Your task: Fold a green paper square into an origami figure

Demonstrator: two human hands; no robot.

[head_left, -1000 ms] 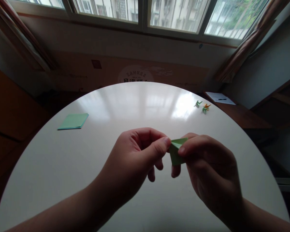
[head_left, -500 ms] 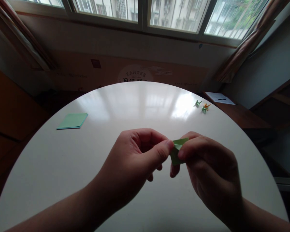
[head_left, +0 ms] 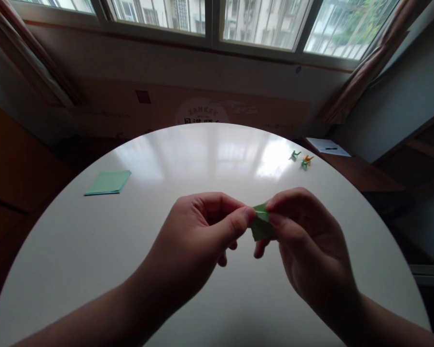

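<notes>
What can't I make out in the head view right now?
All in the head view:
Folded green paper: parts covered by the left hand and right hand.
Paper stack: sheet count, too small.
Folded paper figures: exact shapes, too small.
White sheet: any writing, too small.
Left forearm: cut off by the bottom edge.

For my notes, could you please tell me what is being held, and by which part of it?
A folded green paper: the left hand pinches its left corner, the right hand its right side.
</notes>
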